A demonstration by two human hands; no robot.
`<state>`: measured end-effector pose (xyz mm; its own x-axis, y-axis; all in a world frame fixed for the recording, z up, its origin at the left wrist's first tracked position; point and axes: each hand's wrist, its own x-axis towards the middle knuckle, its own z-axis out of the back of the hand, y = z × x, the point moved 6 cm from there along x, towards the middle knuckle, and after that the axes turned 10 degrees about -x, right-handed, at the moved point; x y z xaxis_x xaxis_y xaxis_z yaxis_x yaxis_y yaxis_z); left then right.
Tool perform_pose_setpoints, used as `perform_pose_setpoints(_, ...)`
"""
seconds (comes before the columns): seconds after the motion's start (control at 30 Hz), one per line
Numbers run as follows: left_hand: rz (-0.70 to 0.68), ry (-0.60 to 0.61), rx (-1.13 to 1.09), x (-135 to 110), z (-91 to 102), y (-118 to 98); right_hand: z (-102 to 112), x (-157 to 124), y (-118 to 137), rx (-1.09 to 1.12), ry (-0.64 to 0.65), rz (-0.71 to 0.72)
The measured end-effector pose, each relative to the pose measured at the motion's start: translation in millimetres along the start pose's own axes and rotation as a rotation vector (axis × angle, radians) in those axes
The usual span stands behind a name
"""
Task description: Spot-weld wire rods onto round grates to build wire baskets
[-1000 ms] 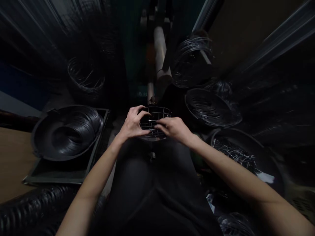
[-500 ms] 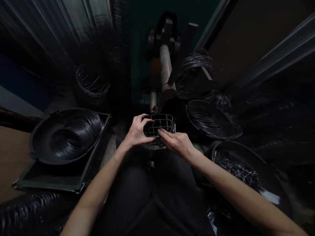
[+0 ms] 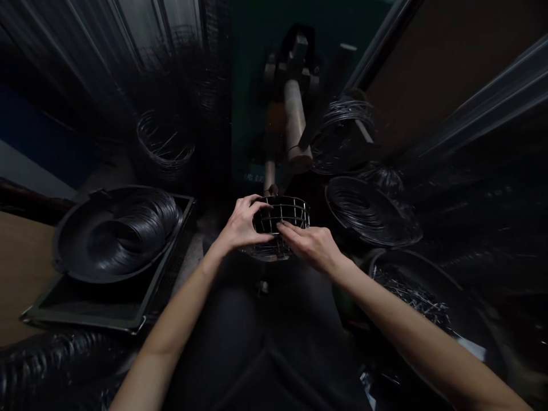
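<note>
A small round wire-mesh basket (image 3: 286,212) sits in front of my lap, its grid of thin wires showing. My left hand (image 3: 242,225) curls round its left side, fingers hooked over the rim. My right hand (image 3: 309,244) rests on its near right side with fingers pressed against the wires. Both hands hold the basket. My dark trousers fill the lower middle of the view.
A dark pan with a stack of wire rings (image 3: 115,231) lies on a tray (image 3: 107,311) at the left. Wire coils (image 3: 370,211) and a pan of short wire pieces (image 3: 417,297) stand at the right. A machine with a pale roller (image 3: 295,123) stands behind the basket.
The view has tilted up a little, so the machine shows more. My hands stay on the basket, with the right fingers shifted slightly along the wires.
</note>
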<state>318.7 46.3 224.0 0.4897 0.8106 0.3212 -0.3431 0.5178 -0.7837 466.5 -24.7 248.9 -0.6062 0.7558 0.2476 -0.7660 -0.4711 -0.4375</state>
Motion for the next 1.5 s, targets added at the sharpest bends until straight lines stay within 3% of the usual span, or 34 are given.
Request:
perform_pose_setpoints(0.13,-0.001,-0.024,0.003,15.7,6.0,4.6,-5.7,13.7,-9.6,0.013,0.083,-0.043)
perform_pose_setpoints(0.43,0.001,0.006,0.037,24.8,9.5,5.7,-12.6,18.2,-12.5,0.008,0.091,-0.074)
perform_pose_setpoints(0.6,-0.003,-0.005,0.041,30.4,13.1,4.9,-10.5,10.8,-18.8,0.147,0.027,-0.218)
perform_pose_setpoints(0.77,0.009,-0.028,0.045,46.6,16.3,12.8,-21.4,16.2,-39.4,0.204,-0.004,-0.407)
perform_pose_setpoints(0.97,0.039,-0.017,0.036,59.2,22.3,16.7,-26.4,24.4,-51.8,0.321,-0.097,-0.436)
perform_pose_setpoints(1.1,0.078,-0.039,0.028,72.9,29.9,24.3,-35.4,34.2,-61.4,0.371,-0.094,-0.509)
perform_pose_setpoints(1.27,0.032,-0.005,-0.121,92.2,28.6,33.2,-38.5,48.4,-75.8,0.406,-0.093,-0.601)
perform_pose_setpoints(1.37,0.007,-0.029,-0.139,84.2,32.9,37.5,-34.9,4.2,-86.4,0.459,-0.131,-0.608)
perform_pose_setpoints(1.43,0.011,-0.098,-0.149,64.6,41.3,47.4,-34.2,-60.3,-96.4,0.442,-0.151,-0.698)
perform_pose_setpoints(1.5,0.097,-0.251,-0.201,32.3,50.4,68.5,-34.6,-140.3,-108.0,0.296,-0.167,-0.857)
